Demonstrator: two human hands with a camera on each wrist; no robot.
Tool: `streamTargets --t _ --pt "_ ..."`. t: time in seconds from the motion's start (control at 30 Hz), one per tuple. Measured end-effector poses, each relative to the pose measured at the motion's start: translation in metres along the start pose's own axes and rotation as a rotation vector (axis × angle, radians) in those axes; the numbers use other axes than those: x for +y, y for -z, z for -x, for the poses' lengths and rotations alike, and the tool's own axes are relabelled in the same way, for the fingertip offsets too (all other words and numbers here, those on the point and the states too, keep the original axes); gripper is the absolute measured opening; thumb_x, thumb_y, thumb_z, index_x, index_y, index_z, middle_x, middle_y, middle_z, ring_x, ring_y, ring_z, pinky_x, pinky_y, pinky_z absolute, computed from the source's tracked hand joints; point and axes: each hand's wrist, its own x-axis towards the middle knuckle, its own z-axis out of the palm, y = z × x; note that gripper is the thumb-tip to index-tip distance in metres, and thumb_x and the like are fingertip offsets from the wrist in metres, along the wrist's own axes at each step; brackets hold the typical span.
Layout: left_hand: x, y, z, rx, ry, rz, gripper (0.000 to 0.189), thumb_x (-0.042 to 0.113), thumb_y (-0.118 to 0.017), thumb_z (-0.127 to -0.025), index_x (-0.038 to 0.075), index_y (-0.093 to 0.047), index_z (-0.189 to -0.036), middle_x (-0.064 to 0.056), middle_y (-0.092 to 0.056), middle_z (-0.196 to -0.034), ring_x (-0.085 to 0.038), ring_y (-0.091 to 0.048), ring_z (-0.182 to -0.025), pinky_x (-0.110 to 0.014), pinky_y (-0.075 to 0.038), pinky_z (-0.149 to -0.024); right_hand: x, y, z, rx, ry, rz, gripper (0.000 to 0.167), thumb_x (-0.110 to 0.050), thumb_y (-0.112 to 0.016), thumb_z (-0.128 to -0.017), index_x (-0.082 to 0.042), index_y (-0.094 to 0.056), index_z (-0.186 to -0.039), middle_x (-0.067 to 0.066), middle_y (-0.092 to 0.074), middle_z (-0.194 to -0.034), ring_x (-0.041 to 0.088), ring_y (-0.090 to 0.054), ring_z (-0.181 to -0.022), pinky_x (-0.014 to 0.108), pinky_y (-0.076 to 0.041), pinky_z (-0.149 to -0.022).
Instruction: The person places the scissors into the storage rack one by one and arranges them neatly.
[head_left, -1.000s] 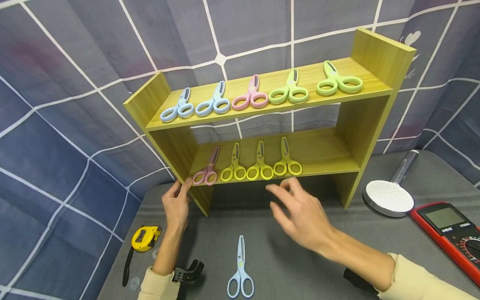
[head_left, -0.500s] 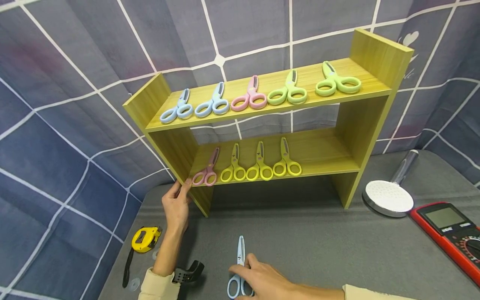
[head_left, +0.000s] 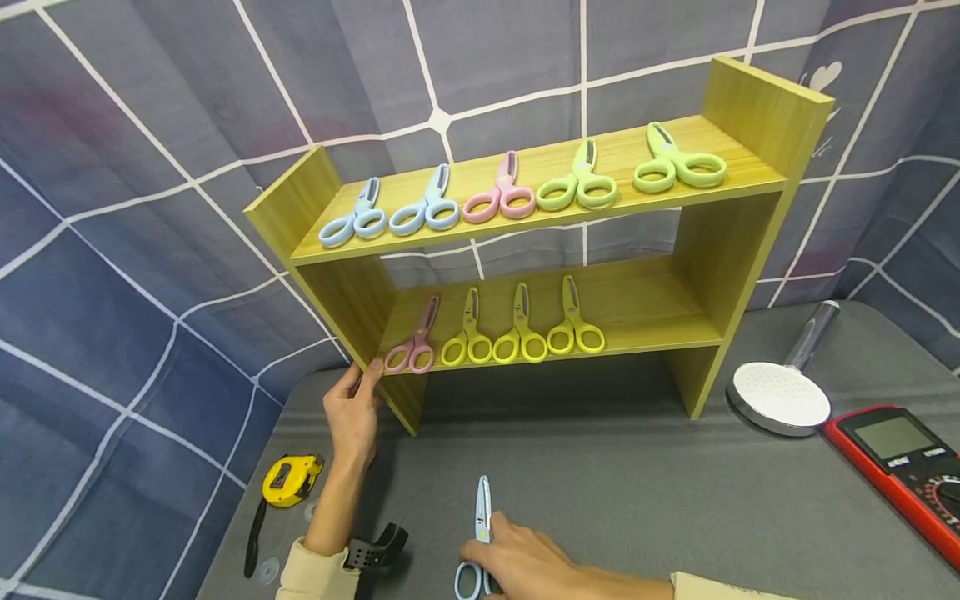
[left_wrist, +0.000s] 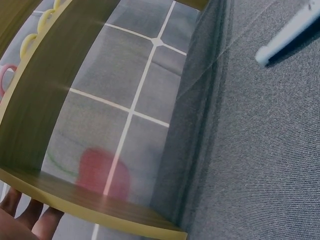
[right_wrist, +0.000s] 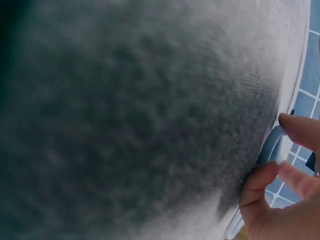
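At the front of the grey table, my right hand pinches light-blue scissors near their handles, blades pointing away from me. In the right wrist view, thumb and fingers close round a blue handle loop. My left hand grips the left side panel of a two-tier wooden shelf; its fingers lie against the panel's outer side. On the upper board sit two blue scissors, one pink pair and two green pairs. The lower board holds pink scissors and three yellow pairs.
A yellow tape measure with a black strap lies left of my forearm, near small clear discs. To the right are a shower head and a red multimeter. A tile-patterned curtain hangs behind the shelf.
My right hand has come down from in front of the lower board to the blue scissors on the table and taken hold of them. The left hand stays on the shelf.
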Motion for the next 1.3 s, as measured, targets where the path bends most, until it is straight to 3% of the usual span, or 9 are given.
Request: streamTargets --t 0.17,0.3,0.6,0.73,0.9,1.1,1.3 --pt "0.000 0.000 0.001 0.005 -0.008 0.007 0.030 0.013 -0.067 -0.095 0.001 -0.069 -0.122 0.006 -0.072 -0.102 -0.011 -0.056 -0.081 -0.023 -0.043 -0.056 0.001 0.004 0.005 0.031 -0.040 -0.155 0.041 -0.022 -0.083 -0.076 -0.023 -0.067 -0.114 -0.009 -0.047 -0.084 -0.002 -0.040 -0.064 0.017 -0.036 -0.051" --pt "0.000 0.000 0.001 0.003 -0.016 0.002 0.029 0.015 -0.067 -0.096 0.001 -0.070 -0.121 0.006 -0.073 -0.101 -0.011 -0.055 -0.082 -0.024 -0.043 -0.056 -0.003 0.016 0.011 0.075 -0.043 -0.206 0.044 -0.016 -0.082 -0.077 -0.023 -0.067 -0.117 -0.011 -0.044 -0.089 -0.002 -0.040 -0.066 0.017 -0.037 -0.054" --pt "0.000 0.000 0.000 0.003 -0.023 0.023 0.030 0.015 -0.068 -0.095 0.000 -0.069 -0.121 0.004 -0.072 -0.106 -0.009 -0.056 -0.082 -0.023 -0.044 -0.056 -0.002 0.057 0.041 0.374 0.122 -0.173 0.050 -0.006 -0.073 -0.074 -0.023 -0.065 -0.120 -0.009 -0.041 -0.097 -0.003 -0.039 -0.071 0.012 -0.034 -0.055" --pt "0.001 0.002 0.001 -0.009 -0.027 0.018 0.030 0.016 -0.067 -0.096 0.001 -0.069 -0.122 0.004 -0.071 -0.109 -0.010 -0.057 -0.085 -0.024 -0.045 -0.057 -0.001 0.080 0.053 0.538 0.150 -0.069 0.055 -0.002 -0.074 -0.068 -0.022 -0.066 -0.119 -0.008 -0.044 -0.098 -0.001 -0.042 -0.071 0.009 -0.033 -0.057" --pt "0.000 0.002 0.001 -0.035 -0.022 -0.004 0.031 0.018 -0.065 -0.097 0.002 -0.068 -0.124 0.008 -0.072 -0.104 -0.011 -0.055 -0.085 -0.024 -0.046 -0.059 -0.002 0.114 0.066 0.661 0.069 0.004 0.057 0.002 -0.072 -0.067 -0.020 -0.069 -0.119 -0.008 -0.048 -0.102 0.002 -0.048 -0.078 0.013 -0.037 -0.064" --pt "-0.002 0.000 0.001 -0.015 -0.025 0.031 0.031 0.015 -0.067 -0.096 0.000 -0.069 -0.122 0.006 -0.073 -0.098 -0.011 -0.054 -0.079 -0.021 -0.044 -0.055 0.005 0.150 0.072 0.775 -0.078 0.024 0.056 0.007 -0.075 -0.067 -0.017 -0.071 -0.118 -0.007 -0.050 -0.100 0.002 -0.041 -0.068 0.016 -0.032 -0.057" --pt "-0.003 0.000 0.000 -0.004 -0.029 0.029 0.030 0.014 -0.067 -0.096 0.000 -0.069 -0.122 0.006 -0.072 -0.095 -0.009 -0.052 -0.071 -0.021 -0.044 -0.054 0.026 0.179 0.073 0.789 -0.261 0.011 0.050 0.006 -0.075 -0.075 -0.014 -0.071 -0.121 -0.005 -0.049 -0.095 0.008 -0.040 -0.066 0.022 -0.031 -0.055"
